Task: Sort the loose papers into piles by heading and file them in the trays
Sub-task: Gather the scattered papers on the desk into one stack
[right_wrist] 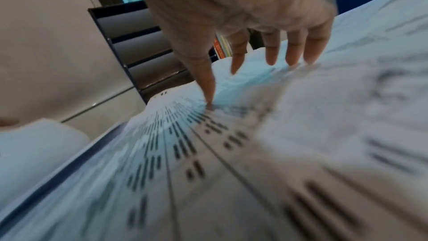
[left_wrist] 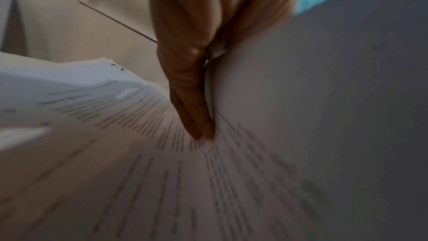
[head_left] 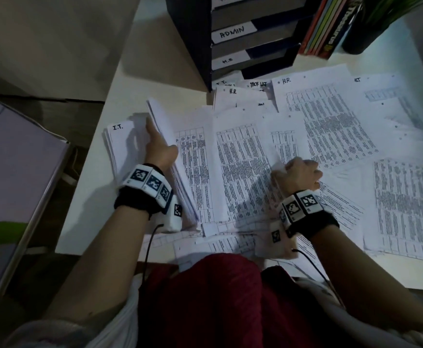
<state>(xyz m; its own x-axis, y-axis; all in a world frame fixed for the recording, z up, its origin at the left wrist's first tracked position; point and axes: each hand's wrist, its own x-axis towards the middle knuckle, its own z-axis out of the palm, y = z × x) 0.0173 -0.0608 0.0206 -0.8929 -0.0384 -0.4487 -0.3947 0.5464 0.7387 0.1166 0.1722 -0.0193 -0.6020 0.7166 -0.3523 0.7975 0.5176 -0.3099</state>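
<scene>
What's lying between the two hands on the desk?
In the head view, printed sheets with tables of text cover the desk between the left hand and the right hand.

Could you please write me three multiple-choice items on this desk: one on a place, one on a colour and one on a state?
1. Where does the white paper pile headed "I.T." lie?
A. In a tray
B. At the white table's left edge
C. Under the books

2. What colour is the frame of the stacked tray rack?
A. Black
B. White
C. Red

3. How is the white sheaf of printed sheets in the left hand?
A. Flat
B. Rolled up
C. Raised on edge

Key:
1 B: the pile lies on the table, left of the left hand.
2 A: the rack is black.
3 C: the sheaf stands tilted in the grip.
</scene>
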